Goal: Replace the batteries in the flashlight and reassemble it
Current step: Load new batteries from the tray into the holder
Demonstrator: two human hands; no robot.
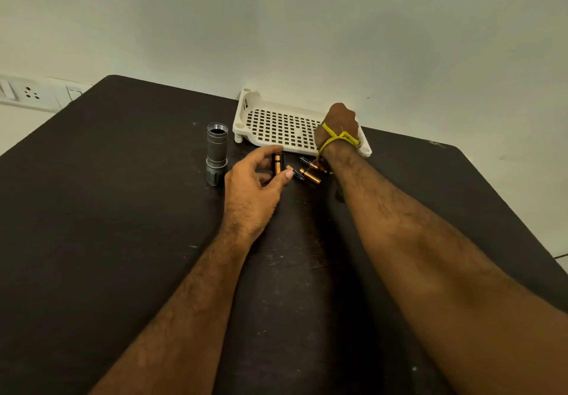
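While the left hand (255, 185) pinches one battery (277, 163) right of the flashlight body (216, 153), loose batteries (309, 174) could roll; right hand (338, 125) grip unclear.

counts across the dark table

two hands are showing: the left hand (252, 190) at centre frame and the right hand (338, 125) just above and right of it. one flashlight body (216, 153) is standing left of centre, one white tray (276, 125) is sitting above centre, and four batteries are lying mid-frame: (277, 163), (295, 173), (311, 176), (310, 162).
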